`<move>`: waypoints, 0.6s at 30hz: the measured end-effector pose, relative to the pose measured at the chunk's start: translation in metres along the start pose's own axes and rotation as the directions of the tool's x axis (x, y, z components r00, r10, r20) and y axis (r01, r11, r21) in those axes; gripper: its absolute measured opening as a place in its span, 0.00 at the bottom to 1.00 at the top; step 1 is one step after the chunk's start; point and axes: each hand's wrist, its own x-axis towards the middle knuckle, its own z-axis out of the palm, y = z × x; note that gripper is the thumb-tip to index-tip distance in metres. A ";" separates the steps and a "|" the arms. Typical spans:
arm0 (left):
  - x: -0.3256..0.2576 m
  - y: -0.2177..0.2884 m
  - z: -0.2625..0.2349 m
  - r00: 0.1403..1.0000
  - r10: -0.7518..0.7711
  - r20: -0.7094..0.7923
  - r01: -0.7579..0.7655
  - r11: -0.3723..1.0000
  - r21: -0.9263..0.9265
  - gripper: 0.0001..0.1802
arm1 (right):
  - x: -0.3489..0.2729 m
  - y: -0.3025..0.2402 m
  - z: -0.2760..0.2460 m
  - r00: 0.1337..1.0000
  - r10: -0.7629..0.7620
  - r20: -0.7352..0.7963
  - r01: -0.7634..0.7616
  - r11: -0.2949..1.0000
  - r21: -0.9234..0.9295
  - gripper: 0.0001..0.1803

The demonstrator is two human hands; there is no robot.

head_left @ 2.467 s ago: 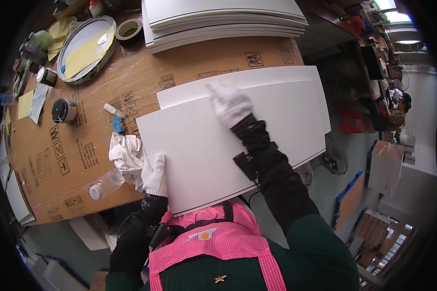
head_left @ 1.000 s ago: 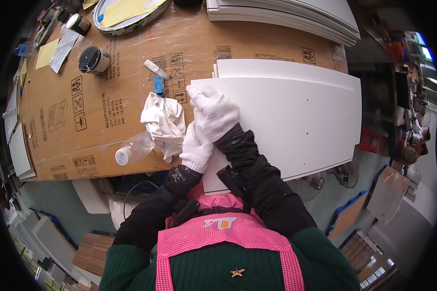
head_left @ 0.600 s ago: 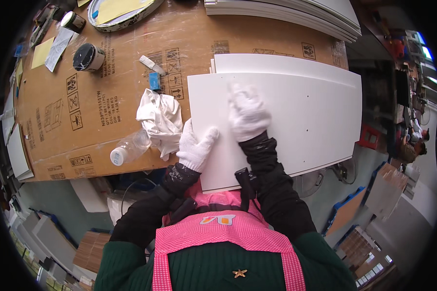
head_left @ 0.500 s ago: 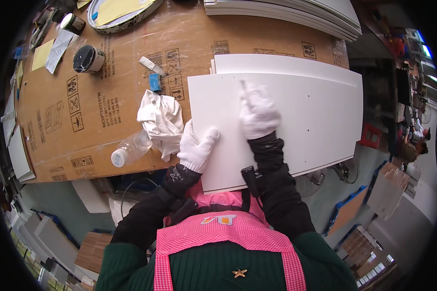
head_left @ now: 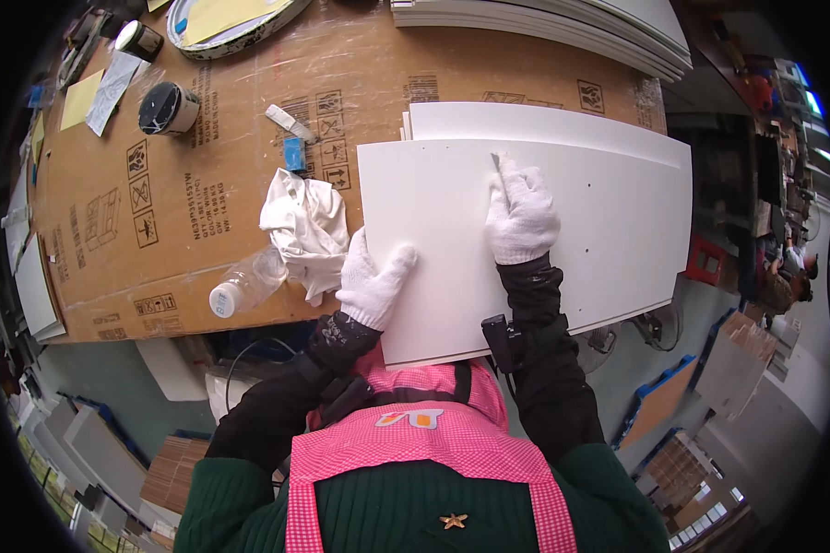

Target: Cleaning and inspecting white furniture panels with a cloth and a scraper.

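A white panel (head_left: 452, 267) with several small dark holes lies before me on top of other white boards (head_left: 544, 120). At its left edge is my left hand (head_left: 375, 281), in a white knitted glove; the thumb rests on the top face and the fingers run along the edge. My right hand (head_left: 524, 217), gloved alike, is closed on a small flat scraper (head_left: 496, 160). Only the scraper's thin greyish end shows past the fingers, near the panel's far side. A crumpled white cloth (head_left: 306, 226) lies left of the panel, beside a clear plastic bottle (head_left: 249, 284).
Brown printed cardboard (head_left: 240, 101) covers the table. On it are a blue block (head_left: 294, 154), a dark-topped tub (head_left: 169, 109), a paint-marked tray (head_left: 235, 28) and papers (head_left: 112, 95). A stack of white boards (head_left: 544, 37) stands at the back. A red crate (head_left: 704, 259) sits at right.
My right hand has moved right across the panel with the scraper and shows less blur. My left hand stays at the panel's left edge.
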 end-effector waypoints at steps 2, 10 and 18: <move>0.000 -0.001 -0.001 1.000 0.003 0.009 -0.003 1.000 0.008 0.24 | 0.001 0.005 0.004 0.999 0.021 -0.038 -0.022 1.000 -0.010 0.23; -0.001 0.002 0.003 1.000 -0.013 -0.004 0.013 0.996 -0.083 0.23 | 0.004 0.007 0.006 0.991 -0.056 -0.121 0.054 0.998 -0.023 0.22; 0.000 0.002 0.003 1.000 -0.027 -0.011 0.026 0.997 -0.070 0.25 | 0.005 0.001 0.002 0.998 -0.038 -0.047 0.033 0.994 -0.104 0.24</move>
